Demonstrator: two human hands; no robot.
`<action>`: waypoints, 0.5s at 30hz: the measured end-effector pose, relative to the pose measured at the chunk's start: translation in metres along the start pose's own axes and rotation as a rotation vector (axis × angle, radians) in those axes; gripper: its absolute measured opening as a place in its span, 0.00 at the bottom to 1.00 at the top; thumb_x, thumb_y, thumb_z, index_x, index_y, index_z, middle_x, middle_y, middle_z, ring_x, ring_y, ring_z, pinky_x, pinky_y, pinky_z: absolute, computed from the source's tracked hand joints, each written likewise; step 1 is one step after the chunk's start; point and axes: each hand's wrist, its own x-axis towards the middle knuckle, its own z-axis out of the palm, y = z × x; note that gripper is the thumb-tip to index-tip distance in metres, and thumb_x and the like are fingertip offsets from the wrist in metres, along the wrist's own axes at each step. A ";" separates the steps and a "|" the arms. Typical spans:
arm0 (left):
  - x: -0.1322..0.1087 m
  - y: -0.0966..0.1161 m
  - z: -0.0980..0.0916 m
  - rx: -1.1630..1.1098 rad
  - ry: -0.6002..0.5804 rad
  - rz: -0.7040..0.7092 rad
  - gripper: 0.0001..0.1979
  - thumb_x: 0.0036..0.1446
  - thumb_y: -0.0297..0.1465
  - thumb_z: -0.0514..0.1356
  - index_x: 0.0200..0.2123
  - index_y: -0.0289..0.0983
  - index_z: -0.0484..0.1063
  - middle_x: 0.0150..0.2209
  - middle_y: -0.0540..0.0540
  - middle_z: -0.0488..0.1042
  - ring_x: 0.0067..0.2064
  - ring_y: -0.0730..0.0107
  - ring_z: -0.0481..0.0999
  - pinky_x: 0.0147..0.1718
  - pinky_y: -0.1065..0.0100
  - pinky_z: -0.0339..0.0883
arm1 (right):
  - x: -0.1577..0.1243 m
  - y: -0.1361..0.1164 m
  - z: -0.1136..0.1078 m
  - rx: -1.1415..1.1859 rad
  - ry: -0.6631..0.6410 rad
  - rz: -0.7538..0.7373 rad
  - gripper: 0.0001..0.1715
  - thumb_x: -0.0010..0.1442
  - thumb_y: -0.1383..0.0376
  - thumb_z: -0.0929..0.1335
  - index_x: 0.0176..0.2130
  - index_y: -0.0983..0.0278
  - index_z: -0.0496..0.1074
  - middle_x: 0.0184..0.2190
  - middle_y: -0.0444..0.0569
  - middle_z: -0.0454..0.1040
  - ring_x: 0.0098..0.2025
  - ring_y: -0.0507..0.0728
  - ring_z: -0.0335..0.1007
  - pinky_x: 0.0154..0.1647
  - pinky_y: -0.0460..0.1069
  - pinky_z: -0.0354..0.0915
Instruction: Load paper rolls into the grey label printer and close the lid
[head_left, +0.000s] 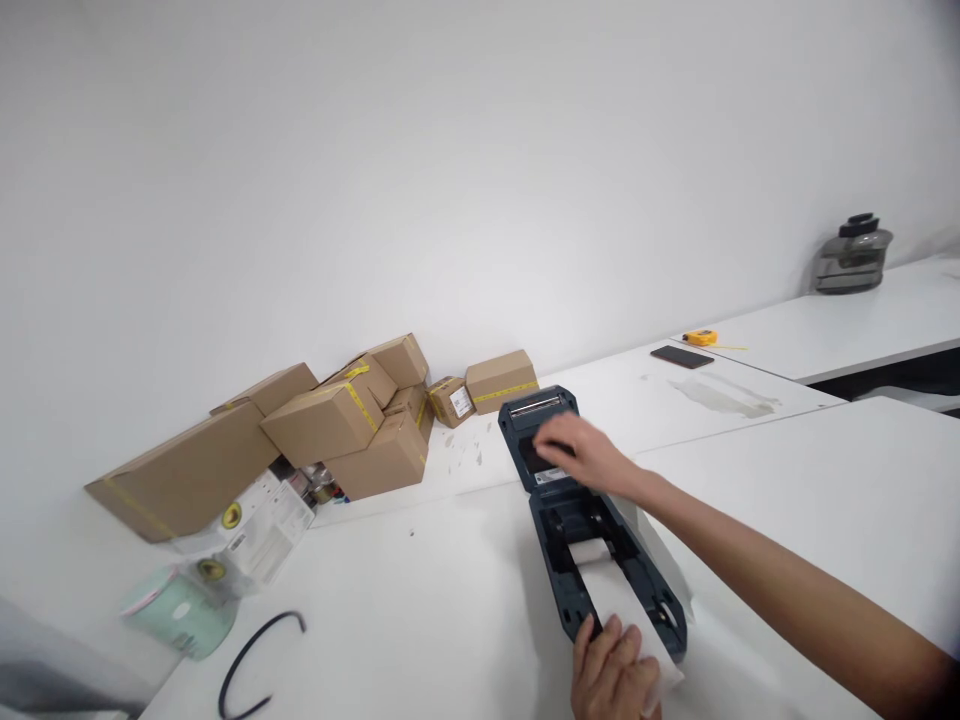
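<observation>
A dark blue label printer (559, 590) lies on the white table with its lid (517, 440) swung open, away from me. Inside sits a roll of white label paper (590, 552), and a strip from it runs toward me over the front end. My left hand (611, 670) is closed on that strip at the printer's near end, its fingers lying over the paper. Reaching in from the right, my right hand (581, 452) has its fingers curled at the inner side of the lid; its thumb is hard to make out.
Cardboard boxes (322, 425) are piled against the wall at left. Nearby are a clear plastic bag (262, 530), a green tub (180, 612) and a curved black strip (244, 655). A phone (682, 356), a yellow tape measure (700, 338) and a dark jug (853, 258) are at right.
</observation>
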 end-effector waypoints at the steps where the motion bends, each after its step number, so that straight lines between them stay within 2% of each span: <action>1: 0.000 0.001 -0.004 0.015 -0.049 -0.012 0.09 0.60 0.31 0.56 0.34 0.45 0.77 0.36 0.45 0.83 0.43 0.61 0.82 0.50 0.58 0.73 | 0.010 0.001 -0.006 -0.016 0.105 0.032 0.22 0.70 0.60 0.56 0.55 0.61 0.70 0.55 0.55 0.73 0.56 0.63 0.65 0.56 0.58 0.58; 4: 0.001 0.003 -0.012 0.049 -0.103 -0.030 0.07 0.57 0.29 0.58 0.35 0.46 0.76 0.38 0.45 0.83 0.45 0.59 0.82 0.52 0.56 0.72 | 0.036 0.006 -0.012 -0.053 0.293 0.098 0.25 0.70 0.59 0.56 0.63 0.60 0.61 0.57 0.56 0.69 0.57 0.65 0.63 0.55 0.62 0.59; 6: 0.000 0.005 -0.014 0.060 -0.108 -0.026 0.07 0.57 0.28 0.59 0.35 0.45 0.76 0.39 0.45 0.83 0.45 0.59 0.82 0.53 0.55 0.71 | 0.046 0.009 -0.012 -0.067 0.367 0.139 0.26 0.70 0.58 0.56 0.63 0.61 0.61 0.56 0.58 0.69 0.56 0.66 0.62 0.54 0.62 0.59; 9: -0.005 0.005 -0.014 0.064 -0.113 -0.010 0.08 0.56 0.25 0.59 0.35 0.45 0.75 0.40 0.44 0.83 0.46 0.58 0.82 0.53 0.53 0.71 | 0.055 0.015 -0.013 -0.070 0.456 0.213 0.27 0.70 0.58 0.55 0.62 0.65 0.63 0.61 0.62 0.63 0.60 0.71 0.55 0.57 0.66 0.54; 11: -0.008 0.004 -0.013 0.062 -0.123 -0.003 0.09 0.57 0.25 0.58 0.35 0.44 0.74 0.41 0.43 0.83 0.47 0.57 0.81 0.53 0.51 0.71 | 0.057 0.020 -0.016 -0.042 0.438 0.220 0.24 0.70 0.58 0.56 0.57 0.65 0.68 0.58 0.61 0.66 0.60 0.70 0.57 0.57 0.66 0.55; 15: -0.014 0.003 -0.010 0.070 -0.130 0.016 0.10 0.60 0.25 0.54 0.36 0.43 0.73 0.42 0.43 0.83 0.50 0.58 0.80 0.53 0.50 0.70 | 0.043 0.020 -0.024 0.065 0.324 0.150 0.20 0.70 0.59 0.56 0.47 0.62 0.74 0.44 0.52 0.76 0.47 0.60 0.70 0.49 0.56 0.66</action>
